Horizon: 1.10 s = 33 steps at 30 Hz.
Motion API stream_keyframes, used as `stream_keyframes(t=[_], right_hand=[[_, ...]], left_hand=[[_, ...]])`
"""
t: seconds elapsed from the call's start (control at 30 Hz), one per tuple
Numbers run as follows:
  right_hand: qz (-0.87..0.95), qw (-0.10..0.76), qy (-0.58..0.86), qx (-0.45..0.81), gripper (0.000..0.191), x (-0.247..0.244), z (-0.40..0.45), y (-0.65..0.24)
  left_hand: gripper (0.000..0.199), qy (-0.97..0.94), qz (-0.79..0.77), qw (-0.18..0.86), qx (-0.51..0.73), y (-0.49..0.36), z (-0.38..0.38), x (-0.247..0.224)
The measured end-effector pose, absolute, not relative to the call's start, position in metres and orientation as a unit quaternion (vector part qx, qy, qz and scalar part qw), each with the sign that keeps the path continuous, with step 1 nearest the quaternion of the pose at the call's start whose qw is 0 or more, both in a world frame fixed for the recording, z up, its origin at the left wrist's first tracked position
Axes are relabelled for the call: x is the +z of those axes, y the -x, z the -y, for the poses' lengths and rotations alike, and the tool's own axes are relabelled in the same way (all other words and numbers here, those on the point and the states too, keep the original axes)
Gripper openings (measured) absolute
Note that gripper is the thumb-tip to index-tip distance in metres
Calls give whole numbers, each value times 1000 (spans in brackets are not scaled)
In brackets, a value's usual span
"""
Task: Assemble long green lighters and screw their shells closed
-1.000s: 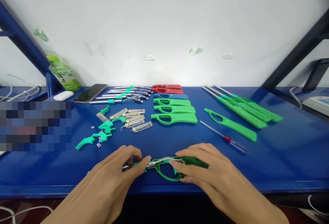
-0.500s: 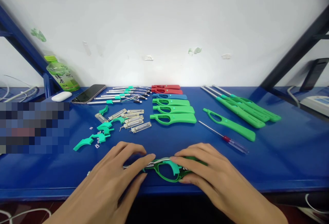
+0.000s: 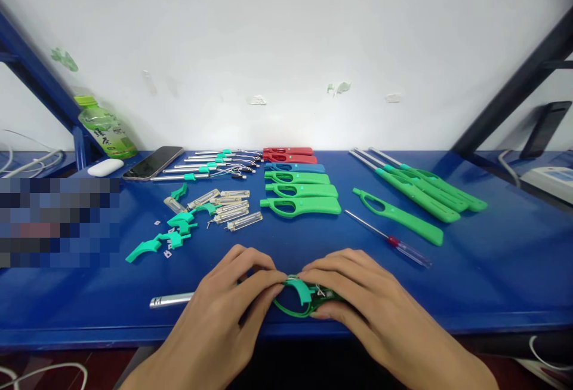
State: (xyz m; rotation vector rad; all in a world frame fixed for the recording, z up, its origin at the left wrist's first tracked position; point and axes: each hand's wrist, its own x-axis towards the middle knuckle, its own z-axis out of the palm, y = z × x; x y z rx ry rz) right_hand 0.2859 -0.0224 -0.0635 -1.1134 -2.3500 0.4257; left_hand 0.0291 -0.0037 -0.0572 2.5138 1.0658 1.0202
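At the table's front edge lies a green lighter shell (image 3: 293, 309), open on its upper side, with a teal trigger (image 3: 299, 289) and thin wires in it. My left hand (image 3: 239, 300) pinches the shell's front end, just left of the trigger loop. A silver metal tube (image 3: 171, 300) sticks out to the left from under that hand. My right hand (image 3: 358, 291) grips the handle end, thumb below and fingers on top. Most of the handle is hidden under the right fingers.
Behind lie teal triggers (image 3: 181, 218), clear fuel tanks (image 3: 244, 221), tubes with wires (image 3: 192, 169) and lighter shells (image 3: 308, 206). To the right are a screwdriver (image 3: 405, 249), a loose green shell half (image 3: 403, 218) and long green lighters (image 3: 421, 196). A phone (image 3: 154, 163) and bottle (image 3: 107, 130) stand left.
My left hand has slid right along the lighter to beside the trigger loop, uncovering the metal tube. The wire along the top edge shows less now. My right hand has stayed in place.
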Motion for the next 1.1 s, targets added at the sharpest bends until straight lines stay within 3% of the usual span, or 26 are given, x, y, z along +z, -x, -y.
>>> stream_keyframes(t=[0.73, 1.1], right_hand=[[869, 191, 419, 183, 39, -60, 22, -285], [825, 181, 433, 316, 40, -43, 12, -280]], left_hand=[[16, -854, -382, 133, 327, -27, 2, -62], [16, -851, -383, 136, 332, -26, 1, -64]])
